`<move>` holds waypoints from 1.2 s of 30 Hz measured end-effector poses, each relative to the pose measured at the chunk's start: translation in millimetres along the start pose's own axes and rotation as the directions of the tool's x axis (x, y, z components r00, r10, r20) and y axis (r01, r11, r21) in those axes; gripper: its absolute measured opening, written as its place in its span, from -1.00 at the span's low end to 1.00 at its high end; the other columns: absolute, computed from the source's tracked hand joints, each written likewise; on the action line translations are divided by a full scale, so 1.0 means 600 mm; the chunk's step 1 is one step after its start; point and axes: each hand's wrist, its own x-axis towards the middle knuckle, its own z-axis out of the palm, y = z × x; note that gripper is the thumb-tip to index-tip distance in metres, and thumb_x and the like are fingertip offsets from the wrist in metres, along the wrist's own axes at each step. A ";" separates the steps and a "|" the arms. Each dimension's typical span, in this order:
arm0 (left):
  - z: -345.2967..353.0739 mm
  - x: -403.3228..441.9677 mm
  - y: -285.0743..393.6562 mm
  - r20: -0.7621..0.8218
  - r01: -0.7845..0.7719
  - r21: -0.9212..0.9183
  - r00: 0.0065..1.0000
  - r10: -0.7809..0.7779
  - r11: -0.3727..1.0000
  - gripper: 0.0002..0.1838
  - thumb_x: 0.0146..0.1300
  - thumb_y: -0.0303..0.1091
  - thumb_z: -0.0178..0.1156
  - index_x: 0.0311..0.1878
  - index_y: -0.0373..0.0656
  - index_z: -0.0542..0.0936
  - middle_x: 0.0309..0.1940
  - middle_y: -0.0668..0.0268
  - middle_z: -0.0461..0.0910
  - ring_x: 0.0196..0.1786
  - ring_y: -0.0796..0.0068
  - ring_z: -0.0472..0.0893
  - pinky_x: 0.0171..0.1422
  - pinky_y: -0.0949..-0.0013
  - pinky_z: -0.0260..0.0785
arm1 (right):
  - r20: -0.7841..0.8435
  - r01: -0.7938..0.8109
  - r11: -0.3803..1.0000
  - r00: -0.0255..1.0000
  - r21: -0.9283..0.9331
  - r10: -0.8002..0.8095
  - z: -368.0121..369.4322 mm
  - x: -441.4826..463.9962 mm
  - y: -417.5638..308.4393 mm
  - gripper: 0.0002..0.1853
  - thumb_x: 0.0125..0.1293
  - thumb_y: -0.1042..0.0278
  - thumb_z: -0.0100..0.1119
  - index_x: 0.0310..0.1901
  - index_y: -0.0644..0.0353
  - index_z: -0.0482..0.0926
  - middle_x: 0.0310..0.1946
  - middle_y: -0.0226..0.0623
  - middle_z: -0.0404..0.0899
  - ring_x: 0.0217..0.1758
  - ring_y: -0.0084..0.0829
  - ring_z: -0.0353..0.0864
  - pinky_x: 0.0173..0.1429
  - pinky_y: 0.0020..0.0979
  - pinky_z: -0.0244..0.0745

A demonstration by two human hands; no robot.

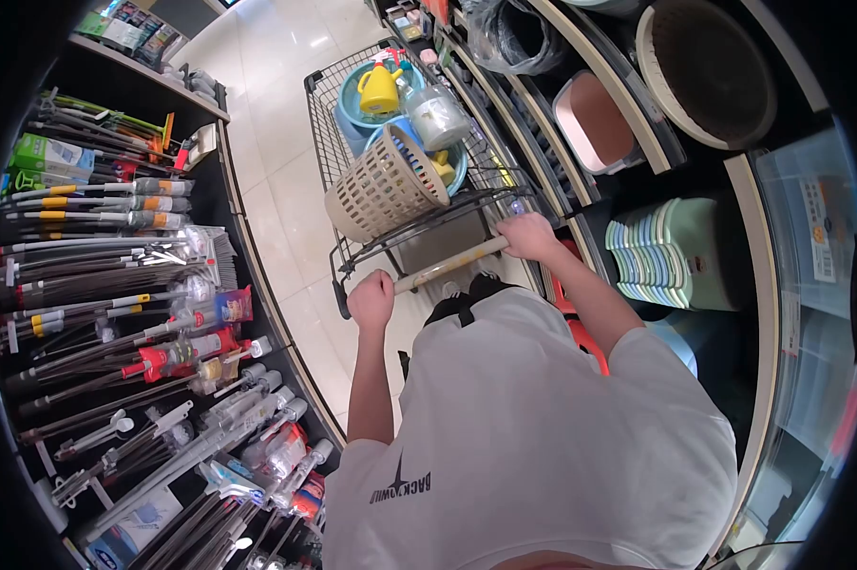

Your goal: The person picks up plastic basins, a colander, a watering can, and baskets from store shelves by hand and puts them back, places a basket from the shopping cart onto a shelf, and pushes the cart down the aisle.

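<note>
Cart (318,119): on the floor (281,204), long axis pointing ahead, slightly left
Handle (449,268): left hand (371,296) and right hand (528,236) curled round opposite ends
Basket (376,198): tilted, cart's near edge
Hidden: palms, most of cart's bottom

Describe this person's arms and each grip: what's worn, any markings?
Left grip and right grip are bare hands, no gloves or wristbands visible. Short, pale grey-white sleeves leave the forearms bare; the matching shirt carries black lettering on its chest.
</note>
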 end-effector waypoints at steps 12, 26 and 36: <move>-0.086 0.090 -0.053 -0.025 -0.007 -0.088 1.000 0.004 0.996 -0.72 0.45 -0.15 0.10 -0.24 0.02 0.75 -0.48 0.21 0.69 -0.38 0.12 0.71 -0.30 0.10 0.49 | 0.101 -0.089 0.634 0.995 0.768 0.017 -0.126 0.179 -0.032 -0.24 0.19 -0.18 0.51 0.27 0.21 0.57 0.18 0.03 0.62 0.17 -0.04 0.68 0.23 -0.07 0.56; -0.174 0.169 0.021 -0.006 0.217 -0.815 0.924 -0.382 0.537 -0.33 0.51 -0.28 0.25 0.59 -0.12 0.23 0.50 0.13 0.32 0.48 0.22 0.41 0.43 0.12 0.40 | -0.356 0.365 0.712 0.919 0.599 -0.171 -0.211 0.395 -0.214 -0.66 0.28 0.33 0.31 0.08 0.12 0.62 -0.09 -0.15 0.67 0.07 -0.03 0.67 0.10 -0.12 0.57; -0.244 0.244 0.045 0.482 0.398 -0.872 0.800 -0.357 -0.285 -0.34 0.46 -0.48 0.13 0.53 -0.06 0.11 0.42 0.06 0.33 0.33 0.10 0.57 0.24 -0.05 0.66 | -0.364 0.558 0.830 0.767 -0.030 -0.529 -0.244 0.293 -0.244 -0.74 0.27 0.31 0.20 -0.01 -0.08 0.65 -0.19 -0.52 0.59 -0.02 -0.42 0.63 -0.02 -0.31 0.49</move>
